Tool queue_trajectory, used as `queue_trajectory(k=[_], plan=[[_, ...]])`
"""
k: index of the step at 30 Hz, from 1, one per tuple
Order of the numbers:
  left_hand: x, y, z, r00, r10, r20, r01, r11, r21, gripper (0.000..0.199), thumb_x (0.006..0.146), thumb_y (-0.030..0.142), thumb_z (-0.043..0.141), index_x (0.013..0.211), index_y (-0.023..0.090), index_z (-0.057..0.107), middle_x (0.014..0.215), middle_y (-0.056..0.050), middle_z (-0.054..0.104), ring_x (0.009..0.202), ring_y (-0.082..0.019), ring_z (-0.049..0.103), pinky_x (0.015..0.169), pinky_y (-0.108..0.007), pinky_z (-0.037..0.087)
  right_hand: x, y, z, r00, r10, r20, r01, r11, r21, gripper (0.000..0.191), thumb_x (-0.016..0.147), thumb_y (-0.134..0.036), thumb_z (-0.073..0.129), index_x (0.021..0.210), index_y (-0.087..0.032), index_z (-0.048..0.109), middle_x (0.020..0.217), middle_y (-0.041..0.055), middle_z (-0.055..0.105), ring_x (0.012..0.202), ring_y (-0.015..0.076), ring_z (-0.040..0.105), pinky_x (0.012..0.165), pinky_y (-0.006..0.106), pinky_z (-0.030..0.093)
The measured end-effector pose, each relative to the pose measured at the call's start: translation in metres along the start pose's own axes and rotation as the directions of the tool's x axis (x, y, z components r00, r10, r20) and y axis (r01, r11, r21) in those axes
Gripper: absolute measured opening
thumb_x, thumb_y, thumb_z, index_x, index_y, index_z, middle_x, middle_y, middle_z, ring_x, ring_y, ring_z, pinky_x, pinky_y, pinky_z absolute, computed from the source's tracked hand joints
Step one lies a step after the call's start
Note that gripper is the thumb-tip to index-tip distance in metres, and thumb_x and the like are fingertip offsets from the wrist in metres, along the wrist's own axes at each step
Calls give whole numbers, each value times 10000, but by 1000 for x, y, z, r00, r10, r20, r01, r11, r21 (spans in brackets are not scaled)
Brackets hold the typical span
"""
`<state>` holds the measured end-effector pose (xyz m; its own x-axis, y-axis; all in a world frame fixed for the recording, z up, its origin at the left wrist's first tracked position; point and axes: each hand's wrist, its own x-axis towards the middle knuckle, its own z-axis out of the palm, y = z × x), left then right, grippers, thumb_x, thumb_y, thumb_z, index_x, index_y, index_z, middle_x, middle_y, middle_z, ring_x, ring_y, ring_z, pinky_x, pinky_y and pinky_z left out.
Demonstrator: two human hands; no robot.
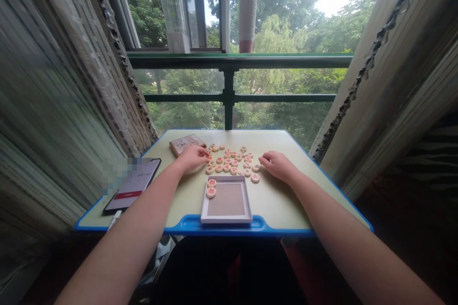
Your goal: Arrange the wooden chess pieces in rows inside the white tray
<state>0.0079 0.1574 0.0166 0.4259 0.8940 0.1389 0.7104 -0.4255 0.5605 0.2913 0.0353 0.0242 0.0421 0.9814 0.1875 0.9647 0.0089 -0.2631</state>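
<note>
The round game pieces [228,162] lie in a loose cluster across the middle of the pale table [286,205], most with red or dark characters too small to read; at the cluster's far left, some are partly hidden by the fingers. The left hand [193,158] reaches that side with thumb and fingers bent together at the nearest pieces, but whether one is pinched between the fingertips cannot be told. The right hand [277,164] lies at the opposite side, fingers curled, their tips just beside an outer piece; its palm is turned out of view, so whether it grips anything cannot be told either. Nearer the body, a shallow tray [226,200] holds two red-marked discs [211,192] in its far left corner, while its far wall partly hides a piece behind it. Past the left wrist, a flat box [186,142] is partly covered by the hand, its printed top too small to make out. On the left, a phone [139,183] has its upper part obscured by blocky blurring, and a white cable [113,220] near its lower end disappears behind the forearm. Both forearms run off the bottom of the view.
</note>
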Motion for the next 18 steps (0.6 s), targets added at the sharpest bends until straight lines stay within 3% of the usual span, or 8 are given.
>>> queue_trajectory(k=[5,11,15,18], plan=[[-2,-1,0,998,52,-20,-51,997,52,288,658,295,629,905,173,711,863,-68,702,762,-195,624,677,-255,467,0,-1,0,1000,-17,21,17,1000,1,373,880,-349,371,779,-151,670,836,93,650,765,169,548,666,250,359],[-3,1,-5,997,-27,-79,29,999,28,274,741,285,565,951,154,682,938,-81,702,821,-200,627,722,-268,466,0,1,1,1000,-4,13,4,1000,28,367,882,-339,370,773,-159,671,871,89,668,793,165,571,680,237,368],[-3,2,-6,994,-104,-18,105,992,71,303,797,304,483,962,160,692,837,-64,710,703,-185,631,678,-268,473,1,4,3,1000,8,-21,-7,1000,29,333,865,-335,404,763,-167,672,851,79,671,774,163,574,674,233,376],[-2,2,-6,997,-35,-70,46,987,156,314,795,295,475,965,168,706,945,-85,696,869,-218,619,782,-285,464,0,3,4,1000,-1,-19,2,1000,30,329,859,-333,407,737,-170,665,829,77,671,758,164,572,662,236,377]])
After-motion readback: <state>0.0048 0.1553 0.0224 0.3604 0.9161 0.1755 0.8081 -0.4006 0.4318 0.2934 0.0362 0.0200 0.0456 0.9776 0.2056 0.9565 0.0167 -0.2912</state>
